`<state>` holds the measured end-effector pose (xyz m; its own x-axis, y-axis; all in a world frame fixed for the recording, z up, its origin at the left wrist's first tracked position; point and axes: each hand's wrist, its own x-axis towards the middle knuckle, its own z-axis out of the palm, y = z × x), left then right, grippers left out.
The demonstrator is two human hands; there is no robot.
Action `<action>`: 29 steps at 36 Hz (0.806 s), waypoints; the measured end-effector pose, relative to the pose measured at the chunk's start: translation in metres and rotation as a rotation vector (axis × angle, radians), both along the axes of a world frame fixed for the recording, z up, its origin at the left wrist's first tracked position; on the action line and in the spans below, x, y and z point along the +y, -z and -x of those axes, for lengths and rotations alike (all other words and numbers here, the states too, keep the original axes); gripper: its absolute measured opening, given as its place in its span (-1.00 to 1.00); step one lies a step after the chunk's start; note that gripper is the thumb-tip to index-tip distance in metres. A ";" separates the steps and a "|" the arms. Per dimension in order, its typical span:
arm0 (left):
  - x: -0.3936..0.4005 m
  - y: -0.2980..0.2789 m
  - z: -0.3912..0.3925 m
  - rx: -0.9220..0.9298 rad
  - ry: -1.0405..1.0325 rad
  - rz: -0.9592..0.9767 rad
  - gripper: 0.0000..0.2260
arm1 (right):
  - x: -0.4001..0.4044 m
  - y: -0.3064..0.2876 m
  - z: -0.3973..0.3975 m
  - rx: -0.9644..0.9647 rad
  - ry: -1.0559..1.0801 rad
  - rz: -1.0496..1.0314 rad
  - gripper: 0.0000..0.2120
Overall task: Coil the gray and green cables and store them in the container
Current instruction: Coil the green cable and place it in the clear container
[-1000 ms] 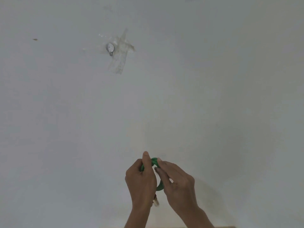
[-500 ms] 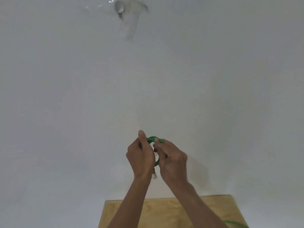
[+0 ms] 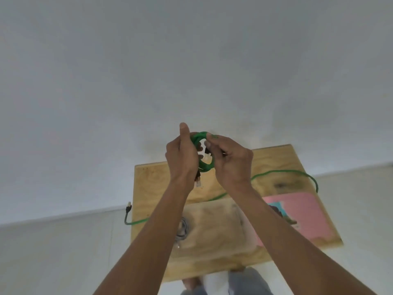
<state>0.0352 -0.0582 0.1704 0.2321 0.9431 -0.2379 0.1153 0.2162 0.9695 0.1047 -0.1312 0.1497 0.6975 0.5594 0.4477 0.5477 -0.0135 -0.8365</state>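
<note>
Two hands: we hold both raised in front of the white wall, working one green coil between them.
Nearest to us: our own legs and feet show at the bottom edge, below the near edge of the wooden table.
Container: we see a clear-walled container on the table between our forearms, blurred; a gray cable lies coiled at its left side, and we cannot tell whether it sits inside or just beside the wall.
Pink sheet: a pink sheet lies flat on the right part of the table.
Loose green cable: a second green cable trails across the table's far half, and its plug end hangs off the left edge.
Left hand: our left hand grips the left side of the green coil, fingers curled round it, thumb up.
Right hand: our right hand pinches the coil's top right, fingers curled.
Coil plug: a clear plug dangles below the left wrist.
Change: half a second ago only the table's far edge showed; now the view has tipped down and most of the table is seen, and the taped spot on the wall has gone out of the top.
</note>
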 end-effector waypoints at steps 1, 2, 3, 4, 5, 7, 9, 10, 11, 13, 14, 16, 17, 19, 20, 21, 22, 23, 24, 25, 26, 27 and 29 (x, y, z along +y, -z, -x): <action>-0.002 0.011 0.003 -0.037 0.007 0.086 -0.45 | -0.005 0.010 0.001 0.013 -0.001 0.021 -0.87; -0.003 0.021 0.007 -0.048 0.014 0.136 -0.43 | -0.010 0.019 0.003 0.022 -0.005 0.039 -0.88; -0.005 0.032 0.012 -0.043 0.013 0.166 -0.42 | -0.015 0.029 0.003 0.033 -0.011 0.051 -0.88; -0.007 0.042 0.019 -0.024 0.001 0.175 -0.42 | -0.021 0.037 0.004 0.051 -0.017 0.058 -0.88; -0.010 0.053 0.027 0.011 -0.014 0.156 -0.44 | -0.028 0.046 0.004 0.069 -0.021 0.068 -0.87; -0.017 0.075 0.045 0.151 -0.034 0.014 -0.52 | -0.041 0.063 0.007 0.096 -0.031 0.116 -0.86; -0.023 0.098 0.066 0.333 -0.012 -0.177 -0.62 | -0.054 0.080 0.012 0.118 -0.054 0.187 -0.83; -0.027 0.112 0.077 0.412 0.018 -0.259 -0.62 | -0.060 0.088 0.015 0.123 -0.066 0.222 -0.82; -0.031 0.124 0.087 0.473 0.056 -0.320 -0.60 | -0.066 0.095 0.019 0.127 -0.077 0.254 -0.81; -0.040 0.147 0.106 0.551 0.131 -0.389 -0.54 | -0.077 0.107 0.026 0.161 -0.100 0.321 -0.82; -0.045 0.157 0.113 0.590 0.175 -0.426 -0.53 | -0.081 0.114 0.030 0.184 -0.115 0.358 -0.83; -0.055 0.173 0.127 0.659 0.268 -0.501 -0.54 | -0.087 0.128 0.037 0.233 -0.132 0.436 -0.84; -0.059 0.180 0.131 0.681 0.310 -0.514 -0.53 | -0.089 0.136 0.040 0.261 -0.134 0.467 -0.84; -0.066 0.189 0.138 0.713 0.388 -0.507 -0.49 | -0.090 0.152 0.046 0.282 -0.131 0.521 -0.82; -0.068 0.193 0.140 0.727 0.422 -0.511 -0.46 | -0.089 0.159 0.049 0.268 -0.125 0.550 -0.81; -0.070 0.196 0.142 0.741 0.450 -0.524 -0.44 | -0.087 0.164 0.051 0.247 -0.119 0.576 -0.80; -0.071 0.199 0.144 0.750 0.471 -0.541 -0.42 | -0.085 0.169 0.053 0.225 -0.116 0.596 -0.79; -0.072 0.201 0.145 0.753 0.486 -0.556 -0.41 | -0.083 0.172 0.056 0.203 -0.118 0.611 -0.79; -0.071 0.202 0.145 0.754 0.493 -0.564 -0.41 | -0.080 0.175 0.058 0.183 -0.119 0.628 -0.80; -0.071 0.203 0.145 0.756 0.495 -0.565 -0.41 | -0.078 0.176 0.059 0.167 -0.111 0.650 -0.82; -0.070 0.204 0.145 0.757 0.496 -0.563 -0.41 | -0.076 0.177 0.061 0.156 -0.094 0.672 -0.85; -0.070 0.204 0.145 0.759 0.496 -0.561 -0.41 | -0.075 0.179 0.062 0.159 -0.070 0.691 -0.88; -0.070 0.204 0.145 0.757 0.493 -0.565 -0.40 | -0.071 0.180 0.063 0.183 -0.033 0.712 -0.89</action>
<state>-0.1097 -0.1285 -0.0338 0.5936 0.8039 -0.0373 0.6819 -0.4778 0.5538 0.0413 -0.2025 -0.0307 0.7042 0.6933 -0.1533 0.4099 -0.5732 -0.7095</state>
